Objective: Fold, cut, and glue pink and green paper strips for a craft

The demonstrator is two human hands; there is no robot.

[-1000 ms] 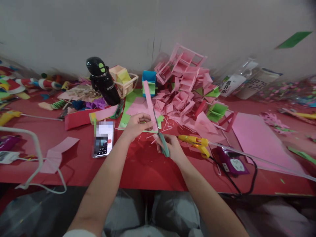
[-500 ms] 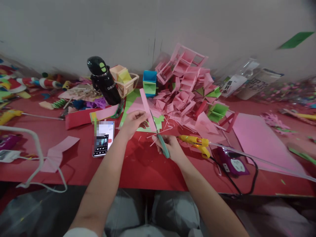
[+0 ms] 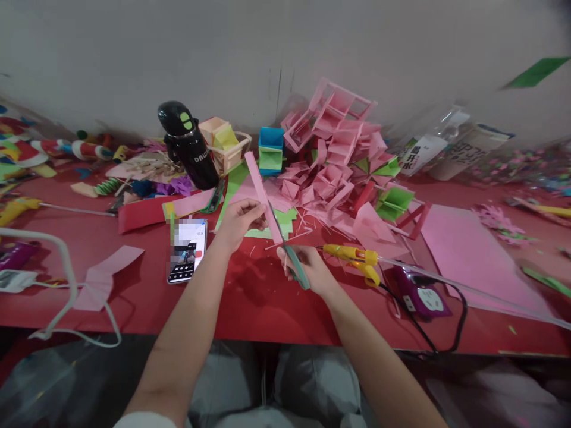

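The left hand point(image 3: 237, 224) pinches a strip point(image 3: 260, 189) angled toward 11 o'clock; the right hand point(image 3: 316, 270) grips scissors point(image 3: 296, 264) at the strip's 5 o'clock end, a glue gun point(image 3: 354, 255) at that hand's 3 o'clock.

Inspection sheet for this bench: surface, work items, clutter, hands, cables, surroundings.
Surface: red tabletop, paper scraps strewn on it.
Work items: pink paper strip; teal-handled scissors, blades along the strip.
Clutter: pink paper pile, black bottle, phone, right-side yellow glue gun.
Left hand: holds the strip.
Right hand: grips the scissors.
Cables: white cable left, looping past the tabletop's front; black cord right, beside purple socket block.
Surroundings: grey wall behind; other people: nothing seen.
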